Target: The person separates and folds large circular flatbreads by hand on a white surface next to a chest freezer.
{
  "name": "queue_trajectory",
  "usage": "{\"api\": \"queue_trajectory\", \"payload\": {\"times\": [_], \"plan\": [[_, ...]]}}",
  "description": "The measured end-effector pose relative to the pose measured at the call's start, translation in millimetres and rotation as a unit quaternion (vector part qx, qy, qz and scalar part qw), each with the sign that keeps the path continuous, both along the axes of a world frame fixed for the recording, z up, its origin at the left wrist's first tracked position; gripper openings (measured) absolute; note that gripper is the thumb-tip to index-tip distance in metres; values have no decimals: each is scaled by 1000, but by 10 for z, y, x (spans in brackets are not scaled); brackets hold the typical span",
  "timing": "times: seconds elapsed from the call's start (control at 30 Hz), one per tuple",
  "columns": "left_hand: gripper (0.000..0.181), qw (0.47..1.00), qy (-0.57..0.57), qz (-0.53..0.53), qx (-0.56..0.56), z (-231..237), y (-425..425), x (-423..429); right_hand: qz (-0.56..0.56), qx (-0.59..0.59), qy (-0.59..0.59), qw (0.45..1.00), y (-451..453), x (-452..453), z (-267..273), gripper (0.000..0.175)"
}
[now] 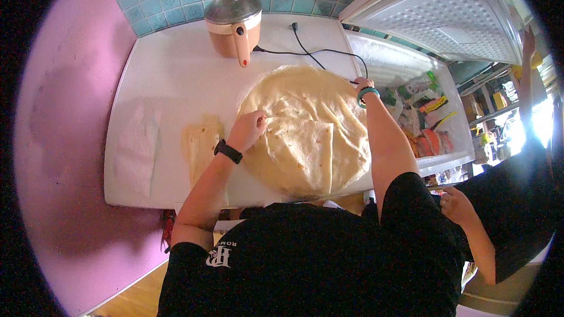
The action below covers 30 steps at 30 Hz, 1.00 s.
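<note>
A large round, thin, pale sheet (348, 136), looking like dough or flatbread with brown spots, lies wrinkled on the white worktop. A squarish flap (304, 145) of similar material lies across its middle. My left hand (250, 128), with a black watch at the wrist, pinches the flap's upper left corner. At the sheet's upper right edge is my right hand (365, 84), fingers bent beside a black power cord (335, 50). A thin dark thing shows at its fingertips; whether it is held cannot be told. A smaller folded piece (205, 145) lies left of the sheet.
A lidded electric pot (234, 28) with a handle stands at the back; the cord's plug (294, 27) lies nearby. Right of the worktop, an open chest freezer (392, 59) holds bagged items below its raised lid (445, 17). Another person's hand (458, 204) is at the right.
</note>
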<state>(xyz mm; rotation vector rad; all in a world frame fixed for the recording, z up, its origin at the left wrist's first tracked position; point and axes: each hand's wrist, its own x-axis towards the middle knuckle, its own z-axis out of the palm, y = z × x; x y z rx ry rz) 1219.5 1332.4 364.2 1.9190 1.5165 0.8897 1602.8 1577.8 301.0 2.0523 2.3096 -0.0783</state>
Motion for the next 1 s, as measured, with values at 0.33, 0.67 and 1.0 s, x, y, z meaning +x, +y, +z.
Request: {"api": "queue_trajectory", "payload": {"times": [0.33, 0.67, 1.0], "plan": [[10, 1000, -17, 3, -1, 31, 0, 78, 12, 159, 164, 974, 91, -802, 743, 25], [13, 998, -29, 4, -61, 11, 40, 72, 32, 34, 569, 821, -9, -2907, 1224, 28], [17, 999, -3, -13, 42, -32, 63, 162, 82, -35, 776, 625, 883, -3579, 1372, 19]]}}
